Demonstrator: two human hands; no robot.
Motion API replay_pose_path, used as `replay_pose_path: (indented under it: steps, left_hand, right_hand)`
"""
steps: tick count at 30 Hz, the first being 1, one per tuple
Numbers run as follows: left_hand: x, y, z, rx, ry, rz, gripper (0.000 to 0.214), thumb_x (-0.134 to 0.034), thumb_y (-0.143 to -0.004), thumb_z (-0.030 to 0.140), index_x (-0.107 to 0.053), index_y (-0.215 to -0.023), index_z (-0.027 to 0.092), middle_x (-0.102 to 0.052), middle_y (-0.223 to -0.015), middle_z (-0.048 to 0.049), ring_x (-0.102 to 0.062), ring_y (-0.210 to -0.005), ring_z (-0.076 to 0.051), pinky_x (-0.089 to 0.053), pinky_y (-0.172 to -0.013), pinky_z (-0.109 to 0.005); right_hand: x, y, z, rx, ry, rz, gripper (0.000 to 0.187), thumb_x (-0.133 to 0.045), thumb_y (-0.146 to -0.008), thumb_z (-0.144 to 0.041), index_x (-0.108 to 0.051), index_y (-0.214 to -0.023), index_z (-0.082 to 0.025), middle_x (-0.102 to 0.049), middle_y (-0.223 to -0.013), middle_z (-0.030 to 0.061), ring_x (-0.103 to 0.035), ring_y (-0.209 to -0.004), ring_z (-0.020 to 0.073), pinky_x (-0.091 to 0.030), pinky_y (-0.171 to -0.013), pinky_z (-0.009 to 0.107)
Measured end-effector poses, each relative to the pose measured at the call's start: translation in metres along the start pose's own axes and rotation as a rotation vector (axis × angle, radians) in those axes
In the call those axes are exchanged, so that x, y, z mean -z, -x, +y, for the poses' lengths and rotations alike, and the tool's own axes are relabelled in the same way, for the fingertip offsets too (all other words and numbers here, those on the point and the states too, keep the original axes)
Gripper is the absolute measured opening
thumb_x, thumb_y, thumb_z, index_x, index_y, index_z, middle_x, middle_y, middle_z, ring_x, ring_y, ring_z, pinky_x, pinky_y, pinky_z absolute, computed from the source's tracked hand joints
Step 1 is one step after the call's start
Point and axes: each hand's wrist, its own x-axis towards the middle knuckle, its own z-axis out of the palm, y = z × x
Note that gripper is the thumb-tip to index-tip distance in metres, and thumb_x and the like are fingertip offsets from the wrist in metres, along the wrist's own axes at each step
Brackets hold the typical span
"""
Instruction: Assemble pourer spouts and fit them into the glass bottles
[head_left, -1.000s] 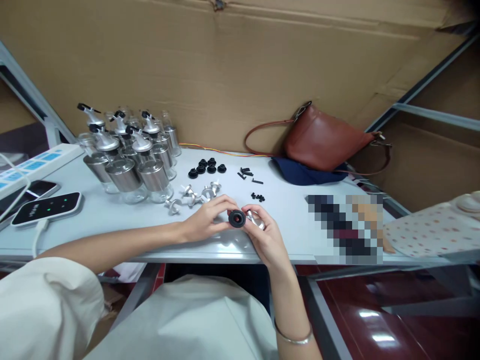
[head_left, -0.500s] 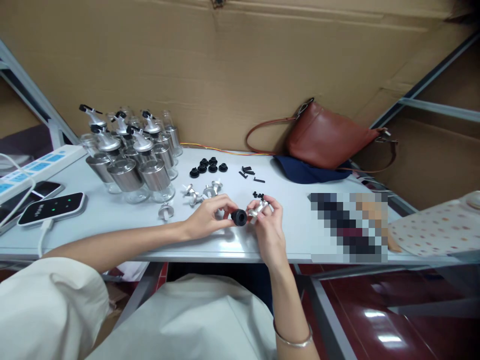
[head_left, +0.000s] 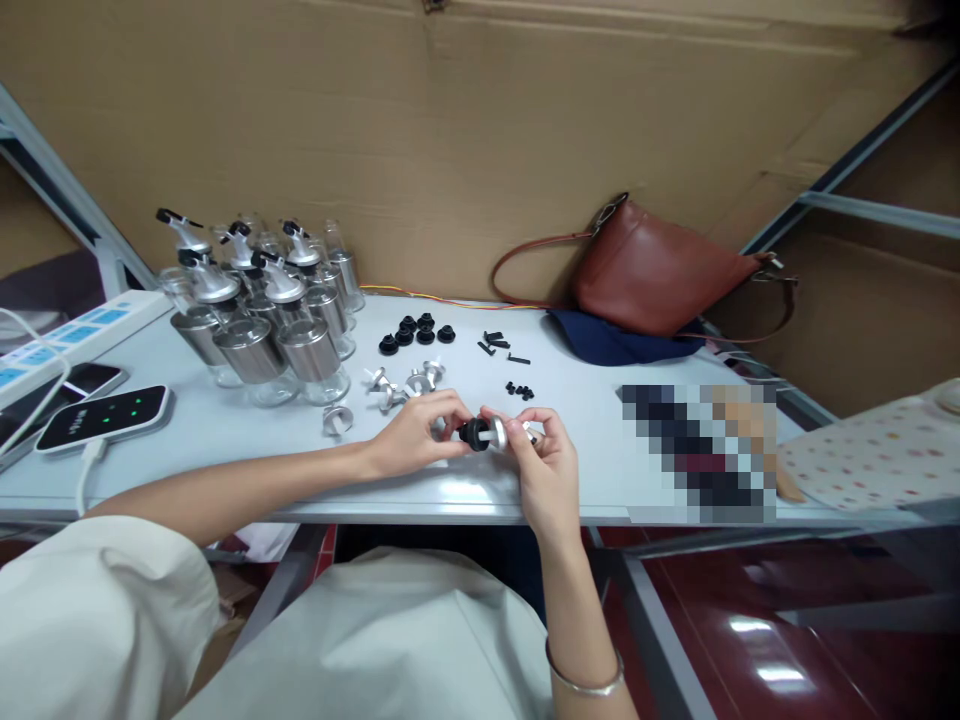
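Between finger and thumb, my left hand [head_left: 421,436] pinches a black ribbed stopper [head_left: 472,435]. My right hand [head_left: 547,462] is closed on a silver pourer spout [head_left: 498,433], whose pale stem points left into or against the stopper's opening; how deep it sits I cannot tell. Behind my left hand lie several more silver spouts [head_left: 418,382], and one spout [head_left: 337,420] rests apart to the left. Farther back are several black stoppers [head_left: 426,333]. Black flip levers [head_left: 495,341] and tiny black caps [head_left: 519,390] lie beyond my right hand.
Several glass bottles with steel sleeves [head_left: 247,350], some topped with pourers, crowd the back left. A power strip [head_left: 82,330] and a black device [head_left: 105,418] with a cable are at the left. A brown bag [head_left: 660,270] rests on a dark blue cap [head_left: 622,345] at back right.
The silver spout has been turned, and its stem now meets the black stopper. My right hand has rotated and shifted slightly right and down; my left hand stays nearly in place.
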Motion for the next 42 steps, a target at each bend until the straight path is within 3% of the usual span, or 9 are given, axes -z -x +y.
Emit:
replay_pose_path:
  steps: [4,10,19,26,30,36,42]
  left_hand:
    - [-0.0008,-0.0003,-0.0007,-0.004,0.003,0.012,0.008,-0.065,-0.076,0.017,-0.059,-0.076,0.014,-0.055,-0.071,0.0019,-0.049,-0.063,-0.009,-0.040,-0.062,-0.022]
    - [0.0010,0.0006,0.0016,-0.029,-0.038,-0.003,0.011,-0.064,-0.078,0.021,-0.061,-0.086,0.014,-0.054,-0.071,0.0013,-0.051,-0.066,-0.012,-0.043,-0.067,-0.024]
    - [0.0017,0.0010,0.0013,-0.069,-0.035,0.019,0.020,-0.055,-0.089,0.033,-0.063,-0.092,0.014,-0.063,-0.082,-0.0032,-0.058,-0.073,-0.013,-0.047,-0.071,-0.025]
    - [-0.0008,0.0041,0.0004,0.023,-0.028,0.003,0.023,-0.049,-0.093,0.033,-0.062,-0.097,0.015,-0.065,-0.080,-0.0010,-0.054,-0.052,-0.008,-0.047,-0.060,-0.022]
    - [-0.0011,0.0063,0.0002,-0.022,-0.067,0.020,0.023,-0.048,-0.093,0.033,-0.062,-0.096,0.015,-0.065,-0.081,-0.0025,-0.056,-0.057,-0.009,-0.047,-0.061,-0.022]
    - [-0.0012,0.0082,0.0004,-0.081,-0.087,0.064,0.023,-0.050,-0.092,0.035,-0.061,-0.093,0.015,-0.064,-0.081,-0.0034,-0.057,-0.063,-0.011,-0.047,-0.063,-0.022]
    - [-0.0005,0.0088,0.0014,-0.154,-0.118,0.066,0.021,-0.050,-0.093,0.033,-0.060,-0.093,0.014,-0.064,-0.080,-0.0037,-0.057,-0.063,-0.011,-0.046,-0.063,-0.022]
  right_hand:
    - [-0.0022,0.0006,-0.0023,0.028,0.062,-0.015,0.035,-0.073,-0.072,-0.047,-0.048,-0.076,-0.023,-0.076,-0.079,0.0037,-0.065,-0.061,0.0160,-0.046,-0.060,0.026]
    - [-0.0009,-0.0008,-0.0017,0.149,0.079,0.003,0.028,-0.073,-0.074,-0.041,-0.050,-0.075,-0.024,-0.075,-0.085,0.0032,-0.070,-0.083,0.0203,-0.049,-0.073,0.031]
    - [0.0009,-0.0015,-0.0013,0.072,0.048,-0.008,0.027,-0.073,-0.073,-0.042,-0.053,-0.078,-0.024,-0.077,-0.094,0.0054,-0.070,-0.085,0.0206,-0.049,-0.077,0.032]
    - [0.0001,-0.0008,-0.0035,0.089,0.145,-0.024,0.024,-0.071,-0.074,-0.044,-0.067,-0.083,-0.022,-0.076,-0.099,0.0087,-0.070,-0.080,0.0204,-0.053,-0.073,0.033]
    - [-0.0013,-0.0005,-0.0027,0.100,0.121,-0.048,0.023,-0.072,-0.074,-0.043,-0.067,-0.082,-0.021,-0.076,-0.099,0.0091,-0.070,-0.096,0.0242,-0.054,-0.080,0.037]
    - [-0.0023,-0.0008,0.0000,0.090,0.092,-0.099,0.022,-0.071,-0.076,-0.042,-0.064,-0.080,-0.021,-0.075,-0.102,0.0093,-0.068,-0.103,0.0244,-0.054,-0.085,0.037]
    - [-0.0017,-0.0020,-0.0006,0.072,0.112,-0.160,0.025,-0.068,-0.078,-0.045,-0.061,-0.078,-0.022,-0.075,-0.101,0.0096,-0.068,-0.101,0.0248,-0.054,-0.080,0.035]
